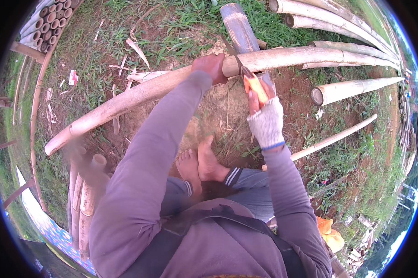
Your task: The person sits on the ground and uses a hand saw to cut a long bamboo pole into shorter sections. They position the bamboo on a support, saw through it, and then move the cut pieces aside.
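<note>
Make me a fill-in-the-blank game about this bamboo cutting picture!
1. The left hand grips a long ____ pole.
2. The right hand wears a white ____.
3. The saw has an ____ handle.
4. The person's feet are ____.

Missing words: bamboo; glove; orange; bare

Ground (227, 111): bare reddish earth in the middle, patchy grass around it.
Far right: long pale bamboo poles (338, 18) lying side by side.
Right: a cut bamboo pole (352, 88).
Near left: short bamboo pieces (81, 204).
Far left: scattered bamboo shavings (137, 48).
</note>
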A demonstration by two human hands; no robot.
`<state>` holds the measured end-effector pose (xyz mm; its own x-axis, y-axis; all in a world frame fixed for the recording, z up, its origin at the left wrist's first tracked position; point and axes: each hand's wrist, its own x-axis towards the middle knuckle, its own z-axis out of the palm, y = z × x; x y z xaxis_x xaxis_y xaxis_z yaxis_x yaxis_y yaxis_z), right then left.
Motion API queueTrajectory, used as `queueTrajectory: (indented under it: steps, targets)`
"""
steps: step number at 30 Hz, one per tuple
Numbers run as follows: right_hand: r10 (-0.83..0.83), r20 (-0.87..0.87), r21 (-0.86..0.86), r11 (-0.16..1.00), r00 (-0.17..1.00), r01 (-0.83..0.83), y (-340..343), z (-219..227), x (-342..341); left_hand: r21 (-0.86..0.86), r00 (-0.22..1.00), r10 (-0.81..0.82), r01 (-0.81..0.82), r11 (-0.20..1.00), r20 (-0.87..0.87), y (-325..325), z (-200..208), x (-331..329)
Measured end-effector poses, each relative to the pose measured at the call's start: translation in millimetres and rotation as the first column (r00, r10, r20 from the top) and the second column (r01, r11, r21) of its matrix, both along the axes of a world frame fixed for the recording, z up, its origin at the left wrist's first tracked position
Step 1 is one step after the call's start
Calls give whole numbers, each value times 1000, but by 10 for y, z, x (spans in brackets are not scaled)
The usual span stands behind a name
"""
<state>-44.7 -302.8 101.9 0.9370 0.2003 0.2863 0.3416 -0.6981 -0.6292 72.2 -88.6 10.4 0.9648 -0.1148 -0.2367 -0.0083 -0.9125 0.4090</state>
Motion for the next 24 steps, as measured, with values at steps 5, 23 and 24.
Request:
queueTrajectory:
  steps: [5,23,24]
  targets:
    - [22,-217,137,991,976,8,-763,156,-1190,2,999,31,-31,1000,-28,70,3,2]
    - [15,-44,20,1000,999,-14,-428,-140,-470,-48,997,37,-34,998,62,6,-104,13]
    - [17,-22,-15,1000,1000,-17,-182,-125,-79,-29,999,24,-22,999,47,-30,-72,16]
